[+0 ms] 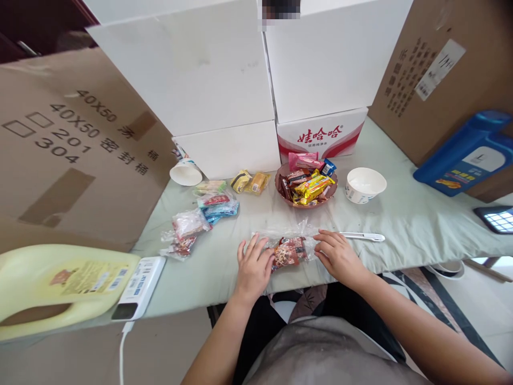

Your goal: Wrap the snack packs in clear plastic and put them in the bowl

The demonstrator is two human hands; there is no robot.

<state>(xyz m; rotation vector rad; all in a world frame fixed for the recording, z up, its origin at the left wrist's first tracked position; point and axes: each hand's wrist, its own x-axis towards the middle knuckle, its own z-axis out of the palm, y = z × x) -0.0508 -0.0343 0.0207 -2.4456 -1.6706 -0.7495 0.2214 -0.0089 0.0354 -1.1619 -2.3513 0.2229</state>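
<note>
A clear plastic bag (270, 233) lies near the table's front edge with a brown-and-red snack packet (289, 251) in or under it. My left hand (254, 264) rests at its left end, fingers spread, the thumb side touching the packet. At the right end is my right hand (340, 256), fingers stretched out over the bag's edge. Behind that hand, a white-handled tool (366, 236), perhaps tongs, is partly hidden. A reddish-brown bowl (280, 195) full of wrapped snacks stands beyond the bag. To the left lie several bagged snacks (191, 223) in clear plastic.
A white paper bowl (365, 186) stands right of the snack bowl; a paper cup (186, 172) lies tipped at back left. White boxes (224, 69) and cardboard wall the back. A yellow jug (68, 283), power strip (140, 287), blue bottle (465, 155) and phone (496, 219) flank the table.
</note>
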